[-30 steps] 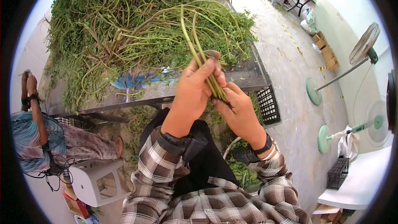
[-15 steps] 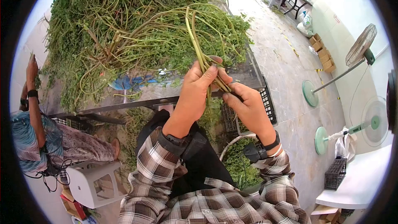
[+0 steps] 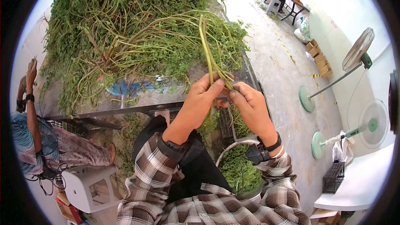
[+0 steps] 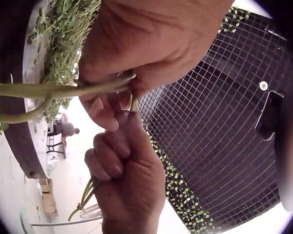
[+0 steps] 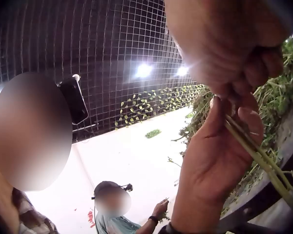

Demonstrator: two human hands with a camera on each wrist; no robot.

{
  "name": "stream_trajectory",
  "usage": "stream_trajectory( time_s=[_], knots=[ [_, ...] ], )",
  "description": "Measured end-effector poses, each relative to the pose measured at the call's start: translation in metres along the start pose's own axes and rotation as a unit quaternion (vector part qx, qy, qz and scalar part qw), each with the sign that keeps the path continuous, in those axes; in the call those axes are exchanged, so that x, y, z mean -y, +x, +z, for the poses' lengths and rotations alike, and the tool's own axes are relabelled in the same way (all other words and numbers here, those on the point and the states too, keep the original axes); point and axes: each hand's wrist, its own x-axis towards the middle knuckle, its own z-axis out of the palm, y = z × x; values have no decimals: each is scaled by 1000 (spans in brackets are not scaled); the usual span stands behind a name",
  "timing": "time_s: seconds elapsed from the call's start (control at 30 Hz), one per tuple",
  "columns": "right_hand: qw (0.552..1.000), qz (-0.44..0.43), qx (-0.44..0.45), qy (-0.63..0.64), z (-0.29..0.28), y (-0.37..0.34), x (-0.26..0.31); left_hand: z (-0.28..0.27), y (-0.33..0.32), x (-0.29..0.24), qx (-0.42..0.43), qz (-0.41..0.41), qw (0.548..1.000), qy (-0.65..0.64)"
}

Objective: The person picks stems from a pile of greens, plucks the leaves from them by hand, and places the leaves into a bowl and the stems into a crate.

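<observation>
Two hands hold a few green stems up in the air, just past the near edge of the table, close to its near right corner. The left hand pinches the stems, its thumb lying on top. The right hand grips the low ends, with its thumb and fingers bent in. The hands are very close, maybe so that each one gets a firm hold on a short bit. The long ends poke up past the left hand, toward the table's far side, probably so they stay out of the way.

A big pile of plants covers much of the table and comes near the front edge, which likely makes it easy to reach. Below the near edge, by the right arm, sits a tub with greens in it, low down and close by, perhaps to be handy too.
</observation>
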Motion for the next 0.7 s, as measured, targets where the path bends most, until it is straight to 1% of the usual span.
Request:
stream_trajectory(
  time_s=[0.03,0.1,0.13,0.17,0.2,0.23,0.27,0.3,0.33,0.37,0.4,0.43,0.5,0.57,0.63,0.7],
  knots=[
    [1000,-2,0,-2,-2,0,-1,-1,0,1,1,2,1000,-1],
    [996,71,-8,54,-9,-1,-3,-6,-1,2,14,-10,1000,-4],
    [986,109,-21,122,-11,-2,-8,-6,-1,0,16,-7,1000,-5],
    [987,108,-22,119,-16,-1,-10,-5,-1,-3,-13,-19,1000,-5],
    [968,138,-33,209,-22,-1,-12,-4,-1,-4,-43,-32,999,-5],
    [939,168,-43,297,-27,0,-13,-6,-1,-4,-40,-32,999,-7],
    [925,175,-65,332,-30,1,-12,-8,-1,-5,-56,-9,998,-23],
    [925,175,-67,330,-34,1,-13,-10,-1,-5,-72,14,997,-38],
    [905,168,-70,384,-39,1,-17,-9,-1,-9,-94,4,994,-57],
    [882,160,-73,437,-44,0,-19,-10,-1,-10,-92,5,994,-58],
    [873,154,-72,458,-47,-1,-19,-10,-2,-10,-94,7,994,-62],
    [873,154,-72,456,-50,-2,-20,-10,-2,-10,-97,9,993,-65],
    [848,151,-78,502,-53,-7,-25,-8,-2,-9,-95,8,993,-68],
    [848,149,-83,502,-56,-13,-27,-8,-2,-9,-96,8,993,-70],
    [847,148,-89,503,-59,-17,-31,-8,-1,-8,-85,25,992,-95],
    [823,133,-113,541,-65,-24,-36,-7,-1,-11,-88,22,992,-92]
  ],
)
